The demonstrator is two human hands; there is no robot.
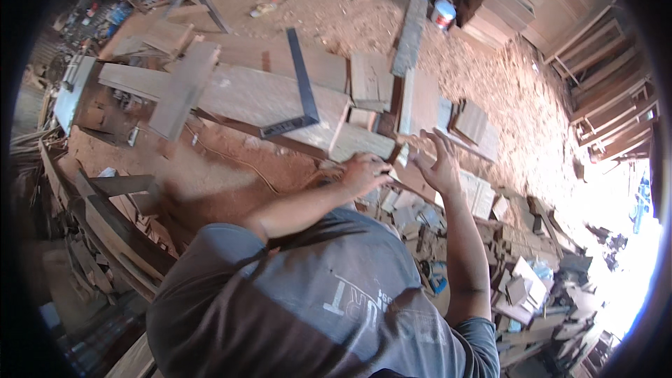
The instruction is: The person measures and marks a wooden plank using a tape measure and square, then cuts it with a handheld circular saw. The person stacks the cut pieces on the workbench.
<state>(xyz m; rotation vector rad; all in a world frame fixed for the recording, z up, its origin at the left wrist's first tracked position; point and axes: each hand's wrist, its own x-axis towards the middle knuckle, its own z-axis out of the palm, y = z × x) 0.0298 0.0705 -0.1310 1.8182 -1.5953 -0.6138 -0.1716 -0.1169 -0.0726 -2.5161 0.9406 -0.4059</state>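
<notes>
- Left hand: positioned at the near end of the pale board, back of the hand upward, fingers bent toward the small light piece. Grip state: cannot tell, with fingertips partly hidden.
- Right hand: raised just right of the small light piece, fingers spread and released, thumb directed leftward. Contact at the thumb tip: cannot tell.
- Small light piece: located between both hands, close to the near ends of the boards; too blurred for exact form.
- Pale board: lying just beyond the left hand.
- Wide board: lying flat to the left, beyond the left forearm.
- Dark L-shaped square: resting across the wide board, long leg pointing away, short leg pointing left.
- Loose board: set at an angle over the left end of the wide board.
- Upright-running board: lying beyond the right hand, lengthwise away from the body.
- Stacked short boards: to the right of the right hand.
- Orange cord: running along the dusty ground, left of the left forearm.
- Wood offcuts: heaped below and between the forearms.
- Buckets: standing at the far side, near the narrow grey plank.
</notes>
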